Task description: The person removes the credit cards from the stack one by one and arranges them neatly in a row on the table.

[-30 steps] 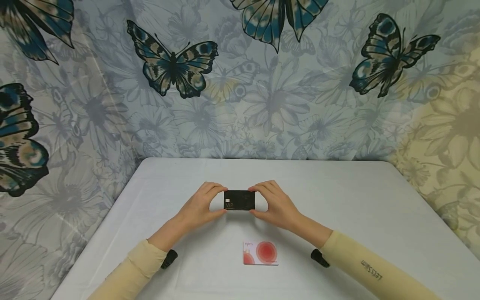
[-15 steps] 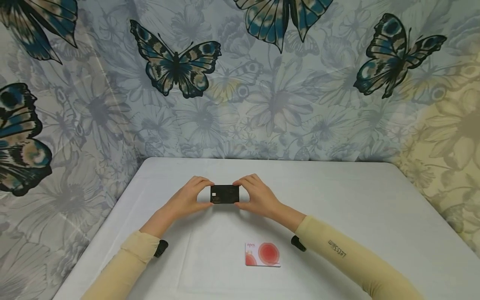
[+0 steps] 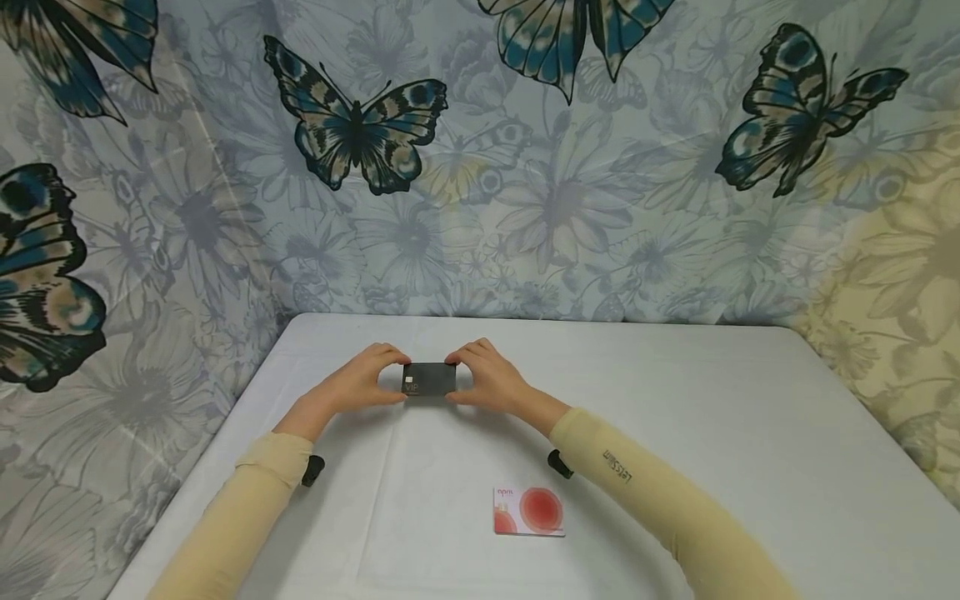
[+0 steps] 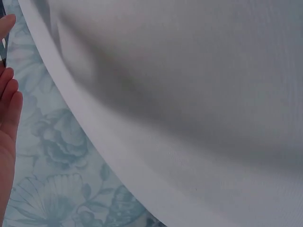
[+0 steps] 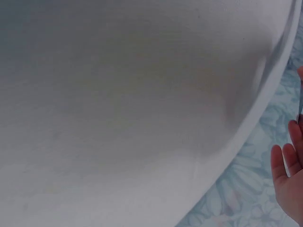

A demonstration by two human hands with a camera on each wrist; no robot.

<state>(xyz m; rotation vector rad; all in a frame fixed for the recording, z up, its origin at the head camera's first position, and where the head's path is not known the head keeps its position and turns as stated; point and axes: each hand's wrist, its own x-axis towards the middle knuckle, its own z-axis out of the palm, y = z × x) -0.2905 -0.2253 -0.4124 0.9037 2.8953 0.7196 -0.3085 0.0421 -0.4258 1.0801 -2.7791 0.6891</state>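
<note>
A black card printed "VIP", with a small pale chip, is held up between both hands above the far part of the table. My left hand pinches its left edge between thumb and fingers. On the opposite edge, my right hand pinches it the same way. A white card with red circles lies flat on the table, nearer to me. In the left wrist view part of the left hand shows at the left border; the right wrist view catches some of the right hand at its right border.
The table wears a white cloth and meets a wall covering with flowers and butterflies at its far edge. Small black devices sit under both wrists, below the yellow sleeves.
Both hands have carried the black card leftward and farther from me, and its face now looks greyer. Apart from a slight view shift, the white and red card stays in place.
</note>
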